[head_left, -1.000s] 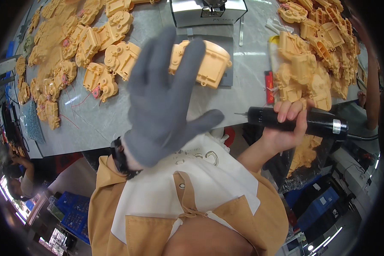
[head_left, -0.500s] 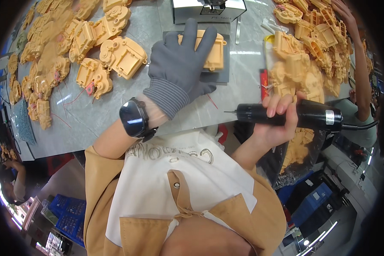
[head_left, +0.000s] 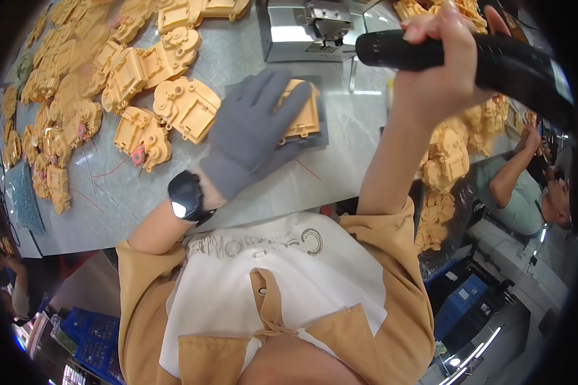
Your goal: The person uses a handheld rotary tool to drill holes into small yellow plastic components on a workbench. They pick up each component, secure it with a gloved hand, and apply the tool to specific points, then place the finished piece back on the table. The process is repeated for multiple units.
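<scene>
A grey knit glove covers my left hand (head_left: pixel 250 128), which lies over the left side of an orange-yellow plastic housing (head_left: pixel 307 120). Its fingers and thumb hold the housing on a dark flat pad (head_left: pixel 323 122), covering part of it. Raised at the upper right, my bare right hand (head_left: pixel 446 70) is wrapped round a black corded electric screwdriver (head_left: pixel 398 52). The screwdriver's front end points left, close to a boxy screw feeder (head_left: pixel 282 38) with a metal mechanism. I cannot make out the bit against the feeder.
Many similar housings (head_left: pixel 186 109) cover the table's left side, some with red wires. More housings (head_left: pixel 446 151) are heaped at the right. A bag of small blue-grey bits (head_left: pixel 26 199) lies at the left edge. Another person (head_left: pixel 517 192) is at the far right.
My right hand has lifted the screwdriver up and away from me, toward the screw feeder. My left hand stays on the housing, which appears slightly lower and farther left as the view shifts.
</scene>
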`<state>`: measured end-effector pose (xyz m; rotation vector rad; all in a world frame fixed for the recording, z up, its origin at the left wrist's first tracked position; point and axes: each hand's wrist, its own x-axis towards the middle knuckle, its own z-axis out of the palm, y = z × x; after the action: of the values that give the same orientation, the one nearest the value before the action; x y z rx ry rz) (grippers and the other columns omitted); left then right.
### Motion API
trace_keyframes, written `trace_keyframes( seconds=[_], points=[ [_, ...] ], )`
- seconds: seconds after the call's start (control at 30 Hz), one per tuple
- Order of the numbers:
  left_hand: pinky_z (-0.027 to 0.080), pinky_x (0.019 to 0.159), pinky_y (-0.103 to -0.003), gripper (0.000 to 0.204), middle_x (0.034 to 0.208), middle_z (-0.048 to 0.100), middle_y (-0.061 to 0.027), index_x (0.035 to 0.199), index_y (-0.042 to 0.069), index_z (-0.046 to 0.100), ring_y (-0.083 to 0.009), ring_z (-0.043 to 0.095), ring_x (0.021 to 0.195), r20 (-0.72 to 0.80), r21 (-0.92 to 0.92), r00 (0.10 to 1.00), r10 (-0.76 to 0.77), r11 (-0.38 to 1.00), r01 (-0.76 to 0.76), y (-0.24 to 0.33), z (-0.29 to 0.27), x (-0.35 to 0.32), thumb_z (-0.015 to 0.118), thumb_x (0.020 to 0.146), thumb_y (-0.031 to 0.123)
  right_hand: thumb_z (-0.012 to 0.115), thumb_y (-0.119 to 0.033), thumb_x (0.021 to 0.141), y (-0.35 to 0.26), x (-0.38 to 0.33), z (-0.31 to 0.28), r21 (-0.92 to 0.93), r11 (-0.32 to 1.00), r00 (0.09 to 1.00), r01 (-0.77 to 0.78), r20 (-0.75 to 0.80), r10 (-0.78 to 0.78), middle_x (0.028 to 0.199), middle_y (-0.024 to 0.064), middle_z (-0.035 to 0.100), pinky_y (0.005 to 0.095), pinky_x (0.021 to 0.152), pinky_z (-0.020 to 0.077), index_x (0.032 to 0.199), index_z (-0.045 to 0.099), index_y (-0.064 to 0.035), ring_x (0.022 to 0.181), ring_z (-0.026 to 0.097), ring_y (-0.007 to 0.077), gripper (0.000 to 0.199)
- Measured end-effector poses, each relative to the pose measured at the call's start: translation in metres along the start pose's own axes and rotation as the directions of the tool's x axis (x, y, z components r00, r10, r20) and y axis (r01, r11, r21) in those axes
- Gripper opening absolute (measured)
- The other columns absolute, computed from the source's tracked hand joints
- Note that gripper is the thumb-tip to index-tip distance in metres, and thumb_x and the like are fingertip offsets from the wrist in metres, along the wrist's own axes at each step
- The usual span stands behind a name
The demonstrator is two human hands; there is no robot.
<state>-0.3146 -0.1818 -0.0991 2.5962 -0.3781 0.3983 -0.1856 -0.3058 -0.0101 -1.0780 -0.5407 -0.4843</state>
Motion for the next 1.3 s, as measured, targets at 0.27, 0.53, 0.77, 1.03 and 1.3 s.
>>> trace_keyframes(
  seconds=[0.27,0.53,0.77,1.03,1.3],
  points=[
    [0.042,0.091,-0.042,0.073,0.126,0.044,-0.0222,0.125,0.001,0.043,-0.0368,0.049,0.110,-0.245,-0.148,0.964,-0.104,0.987,0.069,-0.015,0.005,-0.051,0.075,0.062,0.017,0.056,0.005,0.074,0.035,-0.002,0.041,-0.261,0.964,0.999,0.052,0.024,-0.047,0.057,0.0042,0.049,0.0234,0.047,0.0397,0.105,0.046,0.0048,0.044,0.046,0.0113,0.032],
    [0.042,0.090,-0.042,0.072,0.122,0.047,-0.0194,0.122,0.004,0.047,-0.0372,0.049,0.109,-0.239,-0.158,0.967,-0.086,0.986,0.048,-0.026,0.008,-0.049,0.076,0.060,0.023,0.053,0.004,0.074,-0.003,-0.044,0.003,-0.120,0.975,0.978,-0.187,0.071,0.196,0.054,0.0065,0.052,0.0276,0.049,0.0436,0.117,0.033,0.0001,0.042,0.049,0.0133,0.047],
    [0.039,0.092,-0.045,0.065,0.119,0.049,-0.0133,0.116,0.008,0.051,-0.0360,0.045,0.111,-0.314,-0.204,0.943,-0.113,0.978,0.049,-0.016,-0.007,-0.050,0.076,0.063,0.037,0.044,-0.006,0.079,-0.034,-0.054,0.001,0.212,0.909,0.930,-0.360,0.155,0.332,0.060,0.0034,0.038,0.0339,0.052,0.0408,0.127,0.031,-0.0078,0.044,0.041,0.0146,0.049],
    [0.037,0.093,-0.048,0.035,0.104,0.057,-0.0036,0.091,0.016,0.063,-0.0307,0.048,0.104,-0.342,-0.202,0.940,-0.012,0.978,-0.061,-0.018,-0.023,-0.044,0.078,0.061,0.026,0.042,-0.006,0.077,-0.046,-0.067,0.019,0.310,0.853,0.902,-0.421,0.243,0.357,0.060,0.0021,0.037,0.0330,0.051,0.0396,0.127,0.032,-0.0112,0.043,0.039,0.0136,0.051],
    [0.038,0.092,-0.047,0.033,0.102,0.058,-0.0021,0.093,0.017,0.064,-0.0283,0.050,0.101,-0.374,-0.218,0.927,-0.004,0.972,-0.084,-0.018,-0.028,-0.049,0.076,0.063,0.022,0.041,-0.006,0.078,-0.049,-0.072,0.018,0.378,0.828,0.909,-0.414,0.211,0.358,0.060,0.0024,0.037,0.0329,0.051,0.0399,0.127,0.033,-0.0103,0.044,0.040,0.0138,0.050]
  ],
)
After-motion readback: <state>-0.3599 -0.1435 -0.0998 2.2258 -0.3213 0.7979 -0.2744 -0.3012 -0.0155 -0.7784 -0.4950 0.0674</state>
